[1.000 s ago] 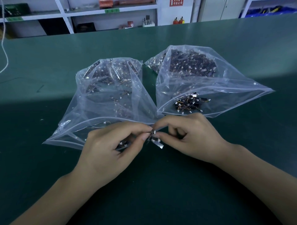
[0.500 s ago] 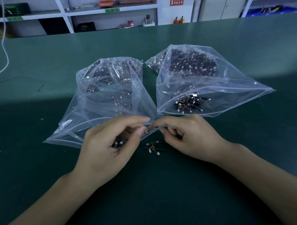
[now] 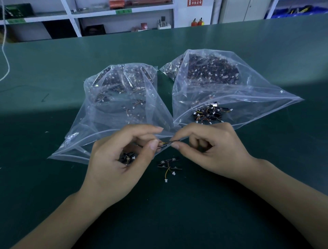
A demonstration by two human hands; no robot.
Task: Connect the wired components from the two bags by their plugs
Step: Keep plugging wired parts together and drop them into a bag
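Both hands (image 3: 124, 154) (image 3: 209, 151) are pinching one thin yellow-wired black component (image 3: 166, 143); misaligned tiny plugs risk bending or slipping onto the green worktop (image 3: 177, 213).

Both hands' fingers (image 3: 154, 144) pinch wired component (image 3: 166, 143) before 2 bags (image 3: 122, 99).

A dark green table (image 3: 53, 177) fills most of the view. Beyond its far edge stand white shelves (image 3: 71, 17) holding green labels (image 3: 123, 11), a small red box (image 3: 144, 26) and other items too small to identify. A red sign (image 3: 194, 2) hangs on the wall, with two small red and yellow objects (image 3: 197, 22) below it. A white cord (image 3: 5, 53) hangs at far left.
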